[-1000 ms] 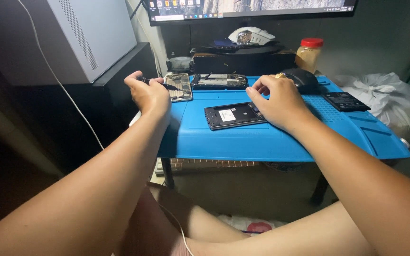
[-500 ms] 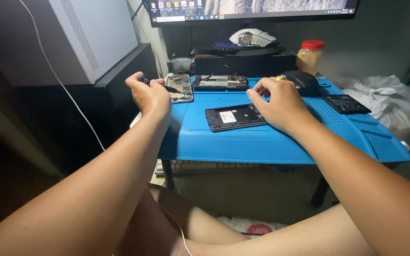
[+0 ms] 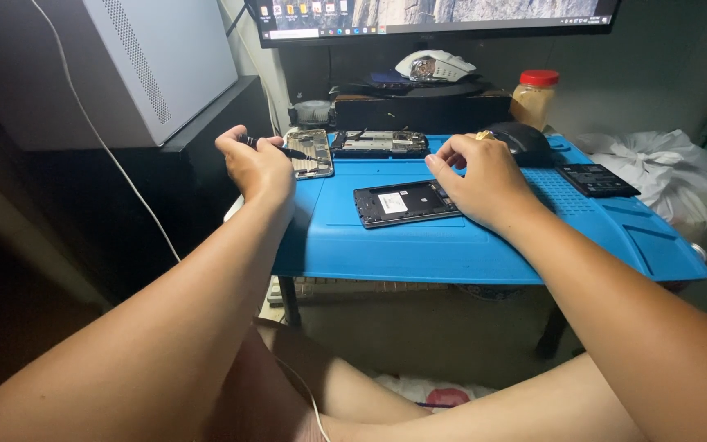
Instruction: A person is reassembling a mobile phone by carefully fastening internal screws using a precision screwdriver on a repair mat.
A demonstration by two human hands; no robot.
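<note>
Gripping a dark tool (image 3: 276,147), right hand (image 3: 484,176) touching opened phone (image 3: 405,202)

A home phone-repair corner: a blue repair mat (image 3: 468,245) on a small bench, opened phones (image 3: 407,202), a monitor (image 3: 435,12) behind.

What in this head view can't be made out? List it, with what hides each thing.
- Dark tool in left hand: its rear hidden inside the fist, tip too small to tell.
- Opened phone: right edge covered by right hand.
- Monitor: top cut off by the frame edge.
- Computer mouse: partly behind the right hand.
</note>
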